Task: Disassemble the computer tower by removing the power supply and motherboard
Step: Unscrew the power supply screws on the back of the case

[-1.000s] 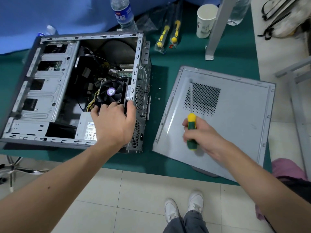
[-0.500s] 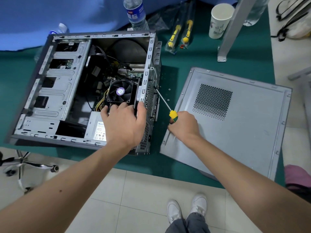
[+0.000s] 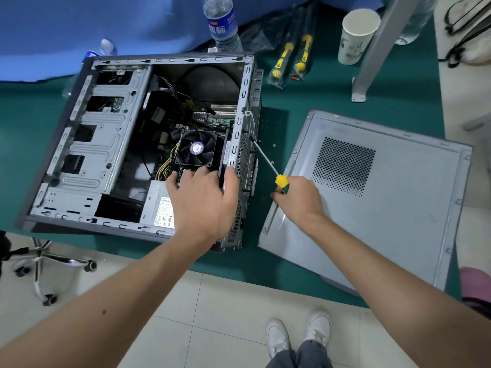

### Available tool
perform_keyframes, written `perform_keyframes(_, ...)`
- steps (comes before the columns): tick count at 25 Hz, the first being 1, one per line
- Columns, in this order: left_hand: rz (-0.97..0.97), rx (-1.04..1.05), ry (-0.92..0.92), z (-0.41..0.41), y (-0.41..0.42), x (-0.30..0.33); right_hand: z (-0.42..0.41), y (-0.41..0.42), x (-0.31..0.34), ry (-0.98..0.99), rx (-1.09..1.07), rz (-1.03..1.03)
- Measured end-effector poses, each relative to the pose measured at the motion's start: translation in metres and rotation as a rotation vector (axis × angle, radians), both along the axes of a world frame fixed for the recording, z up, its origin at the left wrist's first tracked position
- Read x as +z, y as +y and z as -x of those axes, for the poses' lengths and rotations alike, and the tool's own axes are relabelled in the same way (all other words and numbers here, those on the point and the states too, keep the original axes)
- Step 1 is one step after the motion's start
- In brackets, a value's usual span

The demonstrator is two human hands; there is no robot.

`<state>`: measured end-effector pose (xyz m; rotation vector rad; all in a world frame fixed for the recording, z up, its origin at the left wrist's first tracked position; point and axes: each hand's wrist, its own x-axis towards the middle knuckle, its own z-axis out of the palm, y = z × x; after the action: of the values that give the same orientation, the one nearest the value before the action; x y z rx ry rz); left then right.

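Computer tower (image 3: pixel 111 144) lies on its side, open, on the green table (image 3: pixel 318 107), power supply (image 3: pixel 156 205) in its near corner. Left hand (image 3: pixel 202 203) grips the rear frame edge by the CPU fan (image 3: pixel 196 148). Right hand (image 3: pixel 297 200) clenches the screwdriver (image 3: pixel 281 183), tip against the rear panel; removed side panel (image 3: pixel 385 208) lies just right.
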<state>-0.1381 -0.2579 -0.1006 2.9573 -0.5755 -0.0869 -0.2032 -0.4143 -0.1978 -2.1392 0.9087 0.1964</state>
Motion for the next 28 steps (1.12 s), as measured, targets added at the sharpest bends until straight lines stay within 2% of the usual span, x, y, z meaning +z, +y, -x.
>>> perform_keyframes(3, 0.003, 0.001, -0.003, 0.0, 0.0, 0.0, -0.006, -0.001, -0.002, -0.014, -0.024, -0.041)
perform_keyframes(8, 0.002, -0.001, -0.004, -0.001, -0.001, -0.001, -0.037, -0.018, 0.004, -0.171, -0.296, -0.141)
perform_keyframes(14, 0.003, -0.01, -0.005, -0.001, 0.0, -0.001, -0.065, -0.03, 0.004, -0.079, -0.277, -0.117)
perform_keyframes(19, 0.008, -0.021, -0.004, -0.001, -0.001, 0.0, -0.02, -0.028, 0.02, -0.246, -0.434, -0.484)
perform_keyframes(23, 0.014, -0.038, 0.0, -0.002, 0.0, 0.0, 0.04, -0.024, 0.034, -0.169, -0.252, -0.625)
perform_keyframes(28, -0.007, -0.05, -0.01, -0.003, 0.0, -0.001, 0.094, -0.005, 0.026, -0.35, -0.284, -0.951)
